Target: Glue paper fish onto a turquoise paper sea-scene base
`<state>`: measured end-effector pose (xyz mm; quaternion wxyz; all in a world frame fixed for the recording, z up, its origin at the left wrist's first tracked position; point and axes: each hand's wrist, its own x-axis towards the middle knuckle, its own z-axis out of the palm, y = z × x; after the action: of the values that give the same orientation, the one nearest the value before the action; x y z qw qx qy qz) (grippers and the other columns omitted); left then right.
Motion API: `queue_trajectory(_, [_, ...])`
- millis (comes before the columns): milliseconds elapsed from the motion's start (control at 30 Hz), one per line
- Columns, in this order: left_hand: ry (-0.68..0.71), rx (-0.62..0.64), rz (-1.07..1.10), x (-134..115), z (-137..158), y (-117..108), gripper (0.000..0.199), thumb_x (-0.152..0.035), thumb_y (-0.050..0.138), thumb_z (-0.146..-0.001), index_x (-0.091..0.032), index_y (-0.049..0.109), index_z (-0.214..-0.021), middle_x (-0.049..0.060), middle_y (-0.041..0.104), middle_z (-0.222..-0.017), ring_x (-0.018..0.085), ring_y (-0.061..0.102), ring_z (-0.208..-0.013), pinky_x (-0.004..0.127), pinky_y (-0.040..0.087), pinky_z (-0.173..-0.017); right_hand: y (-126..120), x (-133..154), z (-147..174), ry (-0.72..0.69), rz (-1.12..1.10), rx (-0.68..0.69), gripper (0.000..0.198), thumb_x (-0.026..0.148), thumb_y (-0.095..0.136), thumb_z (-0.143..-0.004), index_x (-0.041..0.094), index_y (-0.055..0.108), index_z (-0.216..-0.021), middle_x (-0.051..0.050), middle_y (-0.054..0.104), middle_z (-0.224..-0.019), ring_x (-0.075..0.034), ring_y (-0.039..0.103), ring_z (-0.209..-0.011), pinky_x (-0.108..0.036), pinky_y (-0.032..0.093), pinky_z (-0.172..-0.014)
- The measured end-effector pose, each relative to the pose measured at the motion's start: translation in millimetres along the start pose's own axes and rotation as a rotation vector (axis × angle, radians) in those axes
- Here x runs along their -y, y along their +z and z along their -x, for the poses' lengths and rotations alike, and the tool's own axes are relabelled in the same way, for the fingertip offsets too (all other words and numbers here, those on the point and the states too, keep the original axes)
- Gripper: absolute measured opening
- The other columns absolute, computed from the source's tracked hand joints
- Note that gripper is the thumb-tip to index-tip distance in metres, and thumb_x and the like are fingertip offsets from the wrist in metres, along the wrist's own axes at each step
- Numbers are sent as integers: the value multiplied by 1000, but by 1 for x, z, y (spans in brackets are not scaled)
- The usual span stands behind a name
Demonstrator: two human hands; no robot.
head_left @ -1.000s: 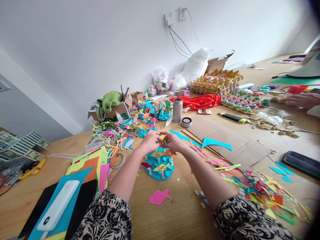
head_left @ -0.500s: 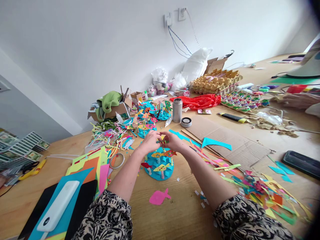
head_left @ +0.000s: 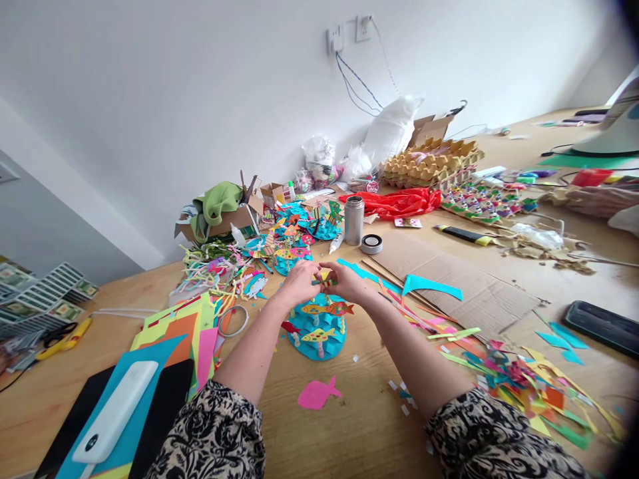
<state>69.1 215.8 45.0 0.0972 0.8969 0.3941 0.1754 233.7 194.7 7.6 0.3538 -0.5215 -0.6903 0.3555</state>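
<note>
My left hand [head_left: 301, 283] and my right hand [head_left: 347, 283] meet over the far part of a round blue paper base [head_left: 319, 351]. Between their closed fingers is a small yellow-and-green paper fish [head_left: 327, 282], partly hidden. On the base stand several paper fish on short twisted stems: a yellow spotted fish [head_left: 318, 334] in front, a dark red fish [head_left: 290, 327] at the left and an orange fish [head_left: 340, 309] behind. Nearer to me, a plain pink paper fish [head_left: 318, 392] lies flat on the table.
Coloured paper sheets [head_left: 202, 332], a tape roll [head_left: 233, 321] and a white power bank [head_left: 117, 409] lie left. Paper scraps [head_left: 524, 372], cardboard [head_left: 439, 266] and a phone [head_left: 606, 327] are right. A metal flask [head_left: 354, 221] stands behind. Another person's hand [head_left: 594, 199] rests at far right.
The blue base with its fish has shifted very slightly under my hands. Both hands stay closed at the same spot.
</note>
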Motion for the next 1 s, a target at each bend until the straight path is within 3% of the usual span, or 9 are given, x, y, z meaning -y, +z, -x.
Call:
queue_trajectory(433, [16,2,29,-2,-3,2,8,-11,70,-65,-18,70,-69,7,69,-107,25,59,-108,38,46,-96,-2,5,2,12,18,10,66,13,72,-62,14,55,-126,3,64,-68,-14,59,-63,-21,41,-55])
queue_trajectory(700, [10,-39,60,0,0,1,13,-18,76,-65,-18,72,-78,8,70,-103,26,59,-106,39,47,-93,-9,8,5,26,108,15,62,16,76,-64,17,59,-123,-2,70,-82,-17,65,-74,-23,46,-62])
queue_trajectory(867, [6,-83,89,-2,2,-5,10,-27,70,-76,-19,72,-82,7,72,-98,23,62,-102,38,47,-94,-13,13,9,69,63,71,67,10,75,-64,16,56,-128,-4,72,-86,-18,67,-79,-25,50,-67])
queue_trajectory(1000, [-19,-130,133,-5,7,-15,20,-34,59,-86,-19,71,-84,7,72,-93,21,64,-95,36,47,-91,-22,15,12,102,19,112,71,13,77,-65,14,52,-132,-8,72,-93,-19,67,-83,-26,51,-68])
